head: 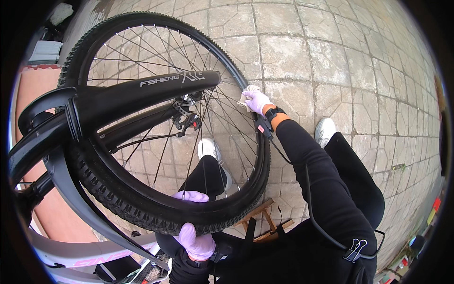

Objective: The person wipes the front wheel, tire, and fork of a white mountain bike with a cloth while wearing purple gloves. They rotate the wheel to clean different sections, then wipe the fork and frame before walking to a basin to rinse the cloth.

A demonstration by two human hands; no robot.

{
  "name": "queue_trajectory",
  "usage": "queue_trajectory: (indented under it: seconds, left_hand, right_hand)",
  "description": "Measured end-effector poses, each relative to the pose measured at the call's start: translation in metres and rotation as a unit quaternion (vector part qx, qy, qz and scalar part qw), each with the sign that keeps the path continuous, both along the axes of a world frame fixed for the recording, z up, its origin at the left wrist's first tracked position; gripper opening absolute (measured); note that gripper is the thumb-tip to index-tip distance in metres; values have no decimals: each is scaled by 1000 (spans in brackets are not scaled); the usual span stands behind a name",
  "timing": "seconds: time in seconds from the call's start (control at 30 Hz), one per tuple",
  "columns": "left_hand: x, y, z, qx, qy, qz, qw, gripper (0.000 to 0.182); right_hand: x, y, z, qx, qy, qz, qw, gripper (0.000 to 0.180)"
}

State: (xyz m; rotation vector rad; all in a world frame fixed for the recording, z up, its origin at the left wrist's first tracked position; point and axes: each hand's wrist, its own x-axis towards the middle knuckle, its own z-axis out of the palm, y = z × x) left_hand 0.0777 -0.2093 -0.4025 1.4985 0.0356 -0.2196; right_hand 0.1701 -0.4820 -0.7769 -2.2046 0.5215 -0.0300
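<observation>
A bicycle's front wheel with a black knobby tyre (124,213) fills the middle of the view, mounted in a black suspension fork (149,85). My right hand (256,100), in a pale purple glove, presses a cream cloth (246,101) against the rim on the wheel's far right side. My left hand (195,239), gloved alike, grips the tyre and rim at the bottom, thumb outside and fingers reaching through between the spokes. Near the hub sits a disc brake caliper (193,121). A black mudguard (67,177) curves along the tyre's left side.
The white bicycle frame (92,252) lies at the lower left. A wooden stool (264,216) stands beneath the wheel's lower right. My white shoes (324,131) are on the paving tiles (283,60). A cable with a binder clip (354,250) runs along my right sleeve.
</observation>
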Motion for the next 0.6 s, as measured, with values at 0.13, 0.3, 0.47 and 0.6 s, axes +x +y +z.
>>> queue_trajectory:
  seconds: [0.13,0.3,0.47,0.6]
  left_hand:
    - [1,-2,-2,-44,-10,7,999,68]
    - [4,6,-9,-112,-26,13,993,57]
    - [3,8,-9,-111,-17,17,994,48]
    - [6,7,-5,-107,-11,22,994,41]
  right_hand:
    - [-25,9,8,204,-4,-69,976,15]
    - [-83,35,42,-34,92,21,995,11]
    - [-109,62,90,119,89,-14,989,16]
    - [-115,65,141,38,244,118,962,27]
